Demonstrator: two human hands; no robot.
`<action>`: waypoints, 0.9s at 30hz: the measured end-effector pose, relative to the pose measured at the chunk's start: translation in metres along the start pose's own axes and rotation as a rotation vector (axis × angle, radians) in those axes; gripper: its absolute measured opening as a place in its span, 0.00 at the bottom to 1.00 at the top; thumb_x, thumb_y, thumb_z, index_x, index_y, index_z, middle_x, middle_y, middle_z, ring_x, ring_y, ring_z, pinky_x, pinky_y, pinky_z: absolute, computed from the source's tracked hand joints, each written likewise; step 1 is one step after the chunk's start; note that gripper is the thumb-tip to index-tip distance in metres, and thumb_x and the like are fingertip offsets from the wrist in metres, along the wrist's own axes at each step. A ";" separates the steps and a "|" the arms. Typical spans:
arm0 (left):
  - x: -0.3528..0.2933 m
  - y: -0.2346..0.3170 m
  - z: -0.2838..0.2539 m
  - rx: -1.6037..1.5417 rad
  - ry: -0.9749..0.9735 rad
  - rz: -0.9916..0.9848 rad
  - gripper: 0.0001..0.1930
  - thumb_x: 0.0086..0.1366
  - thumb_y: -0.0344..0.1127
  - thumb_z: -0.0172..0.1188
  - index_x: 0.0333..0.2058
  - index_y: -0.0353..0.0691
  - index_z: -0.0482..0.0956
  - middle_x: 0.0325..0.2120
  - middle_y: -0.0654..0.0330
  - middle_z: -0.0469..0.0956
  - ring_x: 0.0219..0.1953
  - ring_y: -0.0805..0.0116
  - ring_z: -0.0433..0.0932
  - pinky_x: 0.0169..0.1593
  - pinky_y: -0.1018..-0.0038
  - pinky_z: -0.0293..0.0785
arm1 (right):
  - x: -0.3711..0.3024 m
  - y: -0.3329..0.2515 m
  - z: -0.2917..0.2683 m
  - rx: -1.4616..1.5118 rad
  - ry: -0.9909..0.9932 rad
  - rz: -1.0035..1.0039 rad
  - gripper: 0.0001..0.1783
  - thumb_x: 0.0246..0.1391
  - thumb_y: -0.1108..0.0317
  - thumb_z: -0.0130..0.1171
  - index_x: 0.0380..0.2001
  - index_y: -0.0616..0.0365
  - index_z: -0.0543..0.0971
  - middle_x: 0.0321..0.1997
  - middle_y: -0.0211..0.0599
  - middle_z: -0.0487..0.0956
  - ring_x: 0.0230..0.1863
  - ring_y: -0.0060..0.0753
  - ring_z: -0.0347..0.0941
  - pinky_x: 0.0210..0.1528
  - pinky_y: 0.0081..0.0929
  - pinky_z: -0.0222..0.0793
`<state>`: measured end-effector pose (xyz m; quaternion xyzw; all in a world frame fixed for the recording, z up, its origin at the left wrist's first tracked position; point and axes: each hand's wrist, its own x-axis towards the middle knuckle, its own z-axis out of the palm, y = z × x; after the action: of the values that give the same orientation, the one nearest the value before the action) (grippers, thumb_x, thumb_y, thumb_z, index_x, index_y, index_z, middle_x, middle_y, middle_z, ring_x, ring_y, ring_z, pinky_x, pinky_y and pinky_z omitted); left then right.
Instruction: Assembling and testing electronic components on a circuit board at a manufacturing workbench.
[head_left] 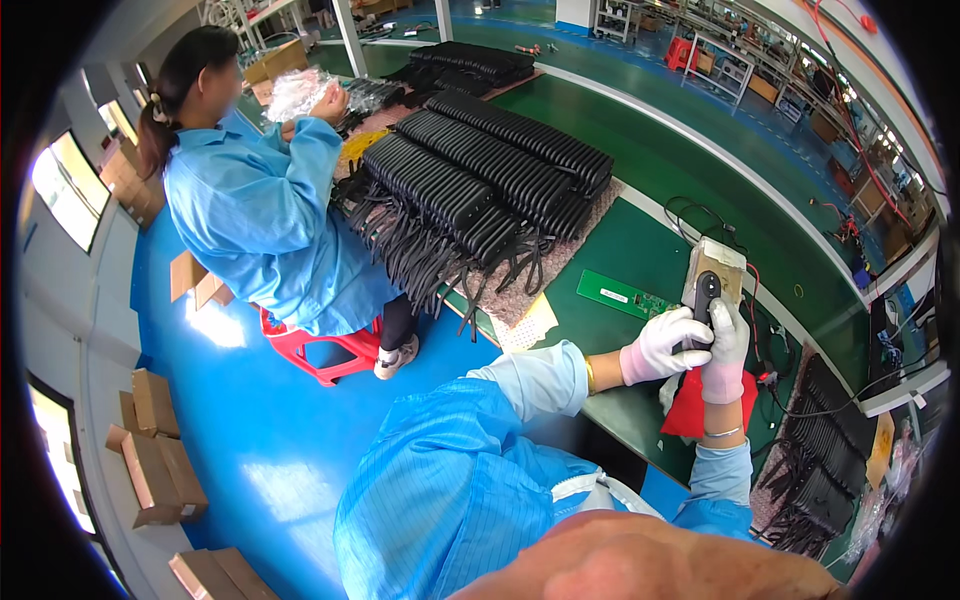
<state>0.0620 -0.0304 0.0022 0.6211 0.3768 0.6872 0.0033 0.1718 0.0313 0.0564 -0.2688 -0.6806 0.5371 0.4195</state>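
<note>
A slim black handheld device with small buttons on its face, like a remote (pixel 707 288), is held upright between my two white-gloved hands. My right hand (pixel 727 350) is closed around its lower part from the right. From the left, the fingers of my left hand (pixel 665 347) pinch its lower end; part of the device is hidden by the gloves. Just beyond it a worn, pale block-like fixture (pixel 732 256) lies on the green table. To the left of the fixture is a long green circuit board (pixel 622 294). A red cloth (pixel 684 408) lies beneath my wrists.
Rows of black strapped devices (pixel 480 165) cover bubble wrap on the table's left; more black devices (pixel 822 440) lie at right. Cables (pixel 755 330) run beside the fixture. A co-worker in blue (pixel 260 200) sits on a red stool (pixel 335 357), holding clear plastic. Cardboard boxes (pixel 155 470) stand on the floor.
</note>
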 end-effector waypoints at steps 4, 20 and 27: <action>-0.004 0.007 0.005 -0.010 -0.033 -0.009 0.17 0.50 0.37 0.71 0.39 0.42 0.78 0.26 0.60 0.71 0.26 0.62 0.70 0.32 0.72 0.68 | -0.010 0.004 -0.011 -0.038 0.019 0.017 0.20 0.59 0.60 0.50 0.46 0.65 0.78 0.39 0.37 0.79 0.37 0.28 0.67 0.44 0.21 0.62; -0.023 -0.007 -0.002 -0.209 -0.229 -0.248 0.20 0.62 0.38 0.61 0.50 0.34 0.75 0.24 0.63 0.75 0.23 0.73 0.69 0.32 0.80 0.68 | -0.173 -0.083 -0.268 -1.865 1.027 -0.066 0.16 0.51 0.55 0.62 0.22 0.58 0.82 0.48 0.34 0.80 0.50 0.48 0.70 0.52 0.37 0.66; -0.024 -0.004 0.003 -0.278 -0.246 -0.202 0.17 0.63 0.34 0.58 0.50 0.34 0.75 0.22 0.63 0.72 0.22 0.73 0.68 0.30 0.80 0.66 | -0.205 -0.014 -0.284 -1.937 0.812 0.149 0.17 0.46 0.54 0.62 0.22 0.58 0.82 0.48 0.35 0.79 0.54 0.51 0.68 0.53 0.43 0.65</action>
<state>0.0683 -0.0372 -0.0210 0.6530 0.3354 0.6478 0.2038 0.5206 0.0039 0.0319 -0.6901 -0.6093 -0.3425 0.1878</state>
